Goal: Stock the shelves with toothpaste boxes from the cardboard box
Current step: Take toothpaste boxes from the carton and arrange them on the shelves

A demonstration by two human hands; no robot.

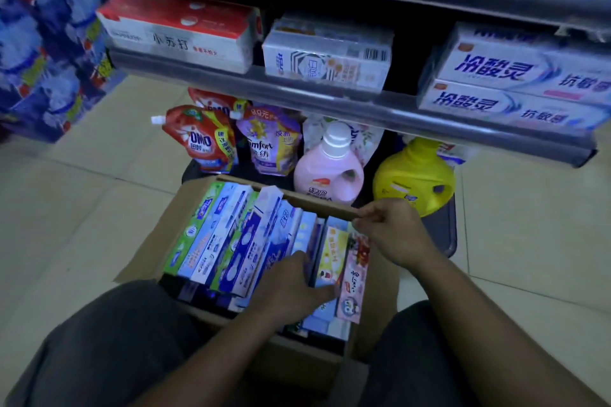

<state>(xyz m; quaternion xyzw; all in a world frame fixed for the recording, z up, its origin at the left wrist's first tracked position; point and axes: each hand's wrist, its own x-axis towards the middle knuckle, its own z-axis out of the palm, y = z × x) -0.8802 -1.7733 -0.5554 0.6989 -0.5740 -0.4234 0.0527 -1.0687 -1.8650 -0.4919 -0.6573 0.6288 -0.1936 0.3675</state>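
One cardboard box (148, 241) down on the floor, and it's packed. About ten toothpaste boxes (231, 241) stand on edge in its top layer, with more visible underneath. Colours run green, pale blue, white and deep blue from the carton's left wall. At its right wall sit one yellow box (334, 251) and one pink box (355, 274) with cartoon print.

Two hands at work. The left grip (291, 281) is inside the carton, palm down on the blue boxes. Its fingers dip into the gap beside the yellow one, and I can't tell whether it has hold of anything. The right grip (390, 228) pinches the carton's far rim near the right corner, just past the pink box.

Beyond the carton stand two bottles, the pink bottle (327, 172) and the yellow bottle (413, 175). With them are a red pouch (201, 142) and a purple pouch (267, 145). Above the carton, the shelf (297, 99) carries three groups of toothpaste packs.
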